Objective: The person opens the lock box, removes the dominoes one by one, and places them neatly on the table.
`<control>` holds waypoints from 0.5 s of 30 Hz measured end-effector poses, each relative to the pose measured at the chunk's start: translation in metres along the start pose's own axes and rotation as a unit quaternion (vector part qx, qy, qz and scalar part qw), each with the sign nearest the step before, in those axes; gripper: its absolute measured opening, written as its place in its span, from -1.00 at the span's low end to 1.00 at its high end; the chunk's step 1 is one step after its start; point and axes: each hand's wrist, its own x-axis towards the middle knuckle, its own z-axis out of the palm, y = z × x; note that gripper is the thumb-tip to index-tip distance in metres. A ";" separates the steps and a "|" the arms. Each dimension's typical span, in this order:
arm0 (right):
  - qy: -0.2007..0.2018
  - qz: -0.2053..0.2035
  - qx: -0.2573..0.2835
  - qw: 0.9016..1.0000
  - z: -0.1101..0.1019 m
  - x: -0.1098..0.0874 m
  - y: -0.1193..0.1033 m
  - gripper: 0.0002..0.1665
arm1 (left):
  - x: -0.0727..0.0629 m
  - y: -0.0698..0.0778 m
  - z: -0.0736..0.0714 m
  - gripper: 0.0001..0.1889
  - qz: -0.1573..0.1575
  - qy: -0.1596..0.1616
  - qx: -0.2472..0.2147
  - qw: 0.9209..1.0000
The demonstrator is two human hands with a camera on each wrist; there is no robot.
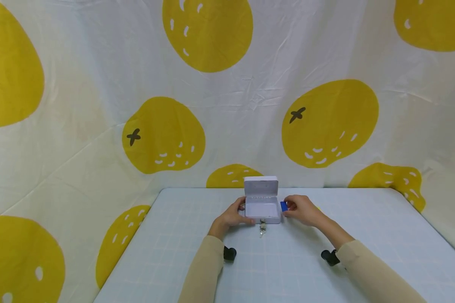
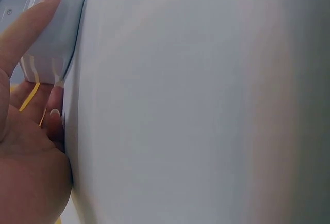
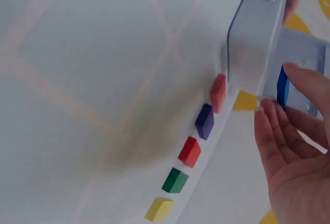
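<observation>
A small white metal cash box [image 1: 263,220] stands on the table with its lid [image 1: 261,187] raised and its inside showing. Keys [image 1: 262,229] hang at the lock on its front. My left hand [image 1: 232,215] grips the box's left front corner, thumb along the front and fingers by the left side. Beside the box's right wall, my right hand [image 1: 303,210] pinches a flat blue block [image 1: 284,206] between thumb and fingertips. In the right wrist view the blue block [image 3: 282,87] is held upright, apart from the tabletop.
Several coloured blocks lie in a row on the table right of the box: pink [image 3: 218,94], purple [image 3: 204,122], red [image 3: 190,152], green [image 3: 175,180] and yellow [image 3: 159,209]. A pale checked cloth [image 1: 272,273] covers the table. A fruit-patterned curtain [image 1: 231,113] hangs behind.
</observation>
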 end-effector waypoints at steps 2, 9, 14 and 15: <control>0.001 -0.001 -0.002 1.000 -0.004 -0.004 0.004 -0.58 | 0.001 -0.001 0.000 0.02 -0.010 0.002 0.004 1.000; -0.003 0.032 -0.011 0.999 -0.018 -0.016 0.015 -0.57 | 0.000 -0.001 0.000 0.04 -0.017 0.000 0.004 1.000; -0.005 0.050 -0.016 0.999 -0.026 -0.023 0.023 -0.55 | 0.000 -0.001 -0.001 0.03 -0.015 -0.002 -0.011 1.000; -0.003 0.046 -0.018 0.999 -0.028 -0.024 0.025 -0.55 | 0.000 -0.001 -0.001 0.03 -0.015 -0.002 -0.010 1.000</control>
